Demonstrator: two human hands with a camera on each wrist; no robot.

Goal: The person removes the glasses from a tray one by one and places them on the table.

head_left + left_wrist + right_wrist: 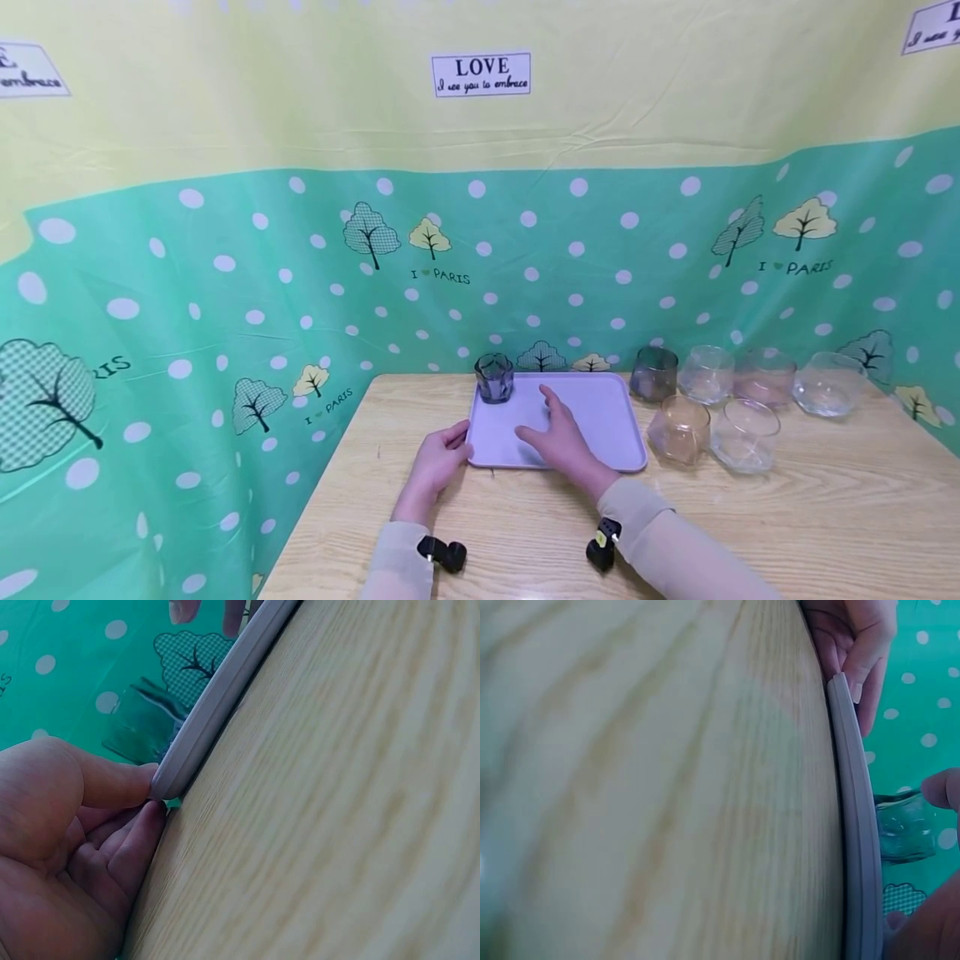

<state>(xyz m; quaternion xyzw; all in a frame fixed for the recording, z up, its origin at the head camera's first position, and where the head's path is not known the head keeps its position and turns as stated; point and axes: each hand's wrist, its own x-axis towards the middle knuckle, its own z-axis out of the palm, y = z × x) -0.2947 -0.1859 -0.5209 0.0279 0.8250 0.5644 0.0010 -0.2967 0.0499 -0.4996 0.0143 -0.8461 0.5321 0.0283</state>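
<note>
A pale lilac tray [592,425] lies flat on the wooden table. In its far left corner stands a small smoky-grey glass [495,379], which also shows past the tray rim [214,697] in the left wrist view. My left hand [438,458] pinches the tray's near left corner, thumb [124,782] on top and fingers underneath. Over the middle of the tray, my right hand [561,435] is spread with thumb and fingers apart, holding nothing. Only its thumb and part of the palm appear in the right wrist view, beside the glass [905,829].
Several glasses stand right of the tray: a dark grey one [654,375], an amber one [679,432], a pinkish one [763,379] and clear ones [746,437]. A green and yellow printed curtain [525,275] hangs behind the wooden table [525,533] and along its left side.
</note>
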